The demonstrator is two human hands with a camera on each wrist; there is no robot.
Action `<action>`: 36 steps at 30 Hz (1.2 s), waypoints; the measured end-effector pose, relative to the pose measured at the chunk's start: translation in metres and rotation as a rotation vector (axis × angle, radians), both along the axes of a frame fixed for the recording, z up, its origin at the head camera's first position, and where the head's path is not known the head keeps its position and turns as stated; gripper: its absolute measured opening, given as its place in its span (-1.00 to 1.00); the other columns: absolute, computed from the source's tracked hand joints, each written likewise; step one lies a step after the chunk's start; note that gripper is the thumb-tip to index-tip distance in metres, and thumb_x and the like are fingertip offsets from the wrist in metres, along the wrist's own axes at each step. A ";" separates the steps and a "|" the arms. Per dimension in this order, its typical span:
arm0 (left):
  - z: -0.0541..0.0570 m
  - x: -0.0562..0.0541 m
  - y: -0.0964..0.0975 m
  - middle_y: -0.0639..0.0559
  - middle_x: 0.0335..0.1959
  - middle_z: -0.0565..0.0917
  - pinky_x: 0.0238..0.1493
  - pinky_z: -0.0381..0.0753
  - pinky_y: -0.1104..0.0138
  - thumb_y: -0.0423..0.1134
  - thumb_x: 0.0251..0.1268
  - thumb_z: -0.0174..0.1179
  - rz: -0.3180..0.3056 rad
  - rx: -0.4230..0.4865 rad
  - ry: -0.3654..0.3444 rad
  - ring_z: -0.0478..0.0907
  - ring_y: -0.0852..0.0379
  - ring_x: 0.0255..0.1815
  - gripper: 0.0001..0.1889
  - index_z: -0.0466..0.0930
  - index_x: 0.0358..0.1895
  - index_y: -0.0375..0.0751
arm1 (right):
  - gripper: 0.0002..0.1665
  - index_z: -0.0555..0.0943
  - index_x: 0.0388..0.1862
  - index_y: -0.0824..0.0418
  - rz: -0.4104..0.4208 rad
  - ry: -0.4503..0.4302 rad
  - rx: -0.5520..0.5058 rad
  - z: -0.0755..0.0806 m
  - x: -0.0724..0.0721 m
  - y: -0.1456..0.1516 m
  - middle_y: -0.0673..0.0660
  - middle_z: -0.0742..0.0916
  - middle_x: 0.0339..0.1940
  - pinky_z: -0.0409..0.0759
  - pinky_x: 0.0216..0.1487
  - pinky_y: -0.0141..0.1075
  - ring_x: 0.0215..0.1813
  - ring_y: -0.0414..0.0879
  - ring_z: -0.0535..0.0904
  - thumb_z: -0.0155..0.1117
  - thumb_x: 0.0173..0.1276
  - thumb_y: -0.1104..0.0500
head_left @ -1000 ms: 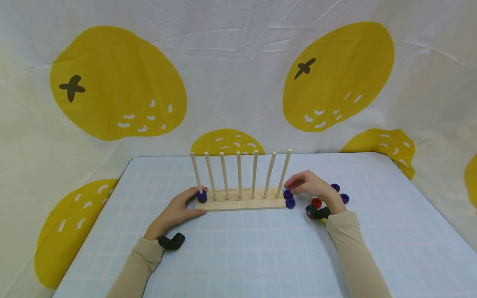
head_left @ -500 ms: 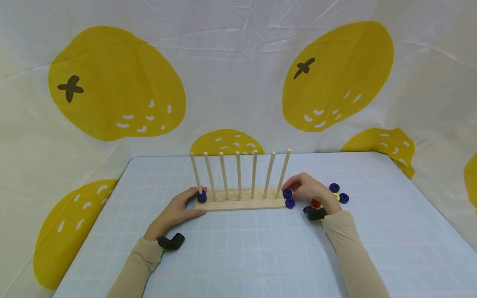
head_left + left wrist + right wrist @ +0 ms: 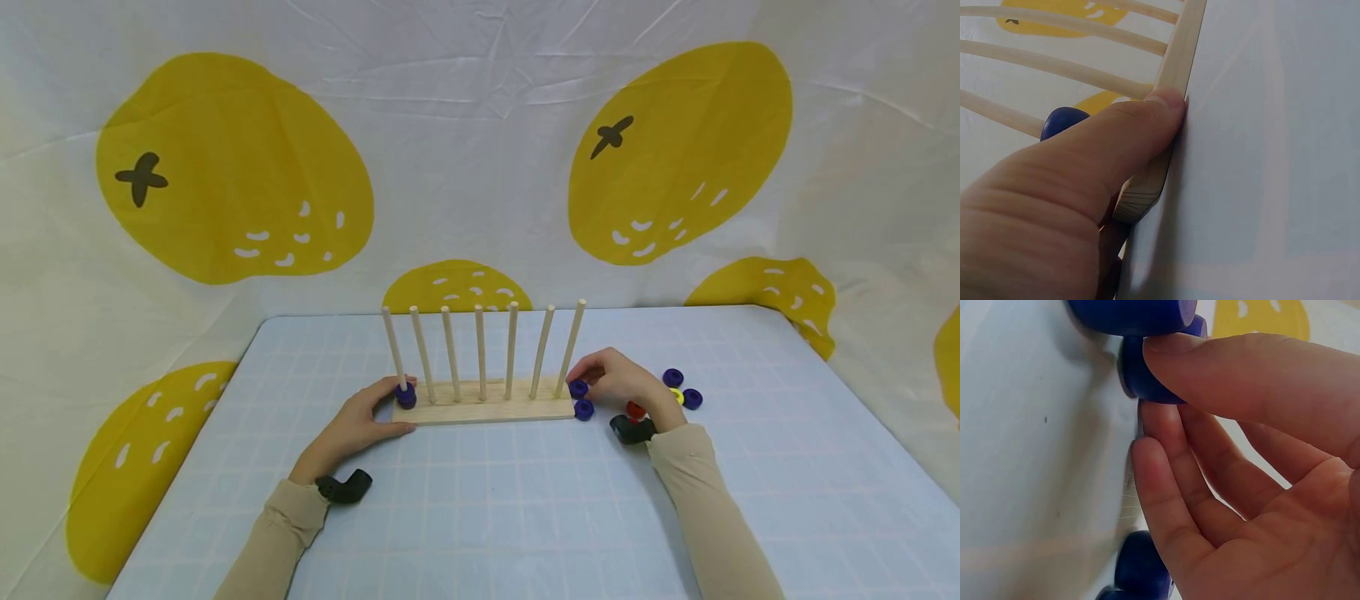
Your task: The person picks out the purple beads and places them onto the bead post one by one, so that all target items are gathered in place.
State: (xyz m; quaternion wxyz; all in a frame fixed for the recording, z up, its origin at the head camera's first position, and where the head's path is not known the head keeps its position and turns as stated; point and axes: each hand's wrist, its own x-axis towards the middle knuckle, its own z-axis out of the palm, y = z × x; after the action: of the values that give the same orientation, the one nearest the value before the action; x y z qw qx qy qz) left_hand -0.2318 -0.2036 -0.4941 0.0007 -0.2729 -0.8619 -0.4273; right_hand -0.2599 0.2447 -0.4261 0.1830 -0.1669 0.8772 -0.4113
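Observation:
A pale wooden peg rack (image 3: 483,410) with several upright pegs stands mid-table. My left hand (image 3: 363,421) grips its left end, the thumb (image 3: 1154,115) along the front edge and the other fingers behind. Low on the leftmost peg sits dark blue wood (image 3: 406,397), ring-shaped like the loose pieces. At the rack's right end, my right hand (image 3: 622,379) pinches a dark blue ring (image 3: 1147,381) by its thumb, low against the table; its fingertips behind the ring are partly hidden. A second dark blue ring (image 3: 584,409) lies right beside it, nearer the front.
Right of the right hand lie two more dark blue rings (image 3: 682,387) with a yellow ring (image 3: 678,396) between them. A red ring (image 3: 636,410) shows partly behind the right wrist's black camera (image 3: 632,429). A fruit-patterned cloth (image 3: 480,167) hangs behind the table.
My right hand has shifted slightly left and toward the front, then stayed almost still at the blue ring. The yellow ring behind its wrist has come into sight. The left hand keeps its grip.

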 end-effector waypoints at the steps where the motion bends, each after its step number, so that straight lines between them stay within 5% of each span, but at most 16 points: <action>1: 0.000 0.000 0.000 0.13 0.33 0.50 0.46 0.18 0.00 -0.08 0.10 0.50 0.000 -0.002 0.000 0.27 0.05 0.46 -0.28 0.45 0.36 -0.12 | -0.65 0.70 -0.08 0.36 -0.003 0.002 0.002 0.000 0.000 0.000 0.21 0.74 -0.10 0.57 0.12 -0.01 -0.08 0.04 0.61 0.32 0.11 0.52; 25: -0.001 0.001 0.000 0.11 0.34 0.50 0.49 0.16 0.17 -0.09 0.11 0.49 -0.002 -0.004 0.001 0.26 0.04 0.47 -0.28 0.45 0.36 -0.12 | -0.61 0.65 0.02 0.43 -0.029 0.119 -0.031 0.021 0.007 0.005 0.30 0.72 -0.01 0.58 0.17 0.07 0.02 0.15 0.65 0.35 0.17 0.45; 36: -0.001 0.000 0.000 0.12 0.35 0.49 0.48 0.17 0.08 -0.09 0.11 0.50 0.002 -0.007 -0.009 0.25 0.04 0.47 -0.27 0.44 0.37 -0.12 | -0.59 0.62 0.09 0.39 -0.084 0.177 -0.056 0.035 0.013 0.004 0.28 0.72 0.00 0.63 0.11 -0.02 -0.01 0.11 0.64 0.35 0.23 0.40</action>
State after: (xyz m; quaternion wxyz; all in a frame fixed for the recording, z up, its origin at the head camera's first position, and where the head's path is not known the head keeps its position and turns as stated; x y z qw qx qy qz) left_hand -0.2317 -0.2040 -0.4953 -0.0037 -0.2702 -0.8638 -0.4253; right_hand -0.2466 0.2483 -0.3915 0.0828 -0.1706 0.8844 -0.4265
